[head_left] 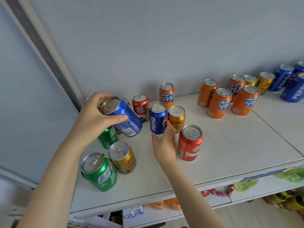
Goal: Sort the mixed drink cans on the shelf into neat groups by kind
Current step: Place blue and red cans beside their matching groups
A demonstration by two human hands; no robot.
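Observation:
My left hand [97, 118] grips a blue Pepsi can [125, 117], tilted and lifted above the white shelf [230, 145]. My right hand [165, 142] wraps its fingers around the base of a second upright blue Pepsi can [157, 118] standing on the shelf. Around them stand two red cola cans [190, 143] [141, 105], gold cans [176, 117] [123, 157], green Sprite cans [99, 171] [107, 137] and one orange Fanta can [167, 94].
At the back right, several orange Fanta cans [230, 99] stand grouped, with two gold cans [264, 83] behind them and blue Pepsi cans [291, 84] at the far right. A grey wall backs the shelf. Lower shelves hold packaged goods [243, 185].

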